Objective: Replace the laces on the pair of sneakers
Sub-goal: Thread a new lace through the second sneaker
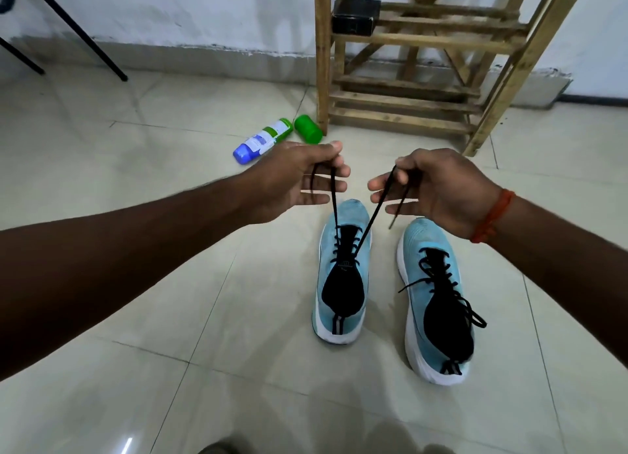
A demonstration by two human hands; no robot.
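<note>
Two light blue sneakers with white soles stand side by side on the tiled floor, toes pointing away from me. The left sneaker (343, 273) has a black lace (334, 212) threaded through its lower eyelets, and both ends rise taut from it. My left hand (299, 178) pinches one end above the toe. My right hand (438, 188) pinches the other end, whose tip hangs below the fingers. The right sneaker (436, 300) is laced in black, its loose ends lying over the tongue and outer side.
A bottle with a blue cap and green and white label (263, 141) lies on the floor behind my left hand, a green cap (308, 128) beside it. A wooden rack (418, 63) holding a black box (355, 15) stands against the wall. Black metal legs (85, 36) stand at far left.
</note>
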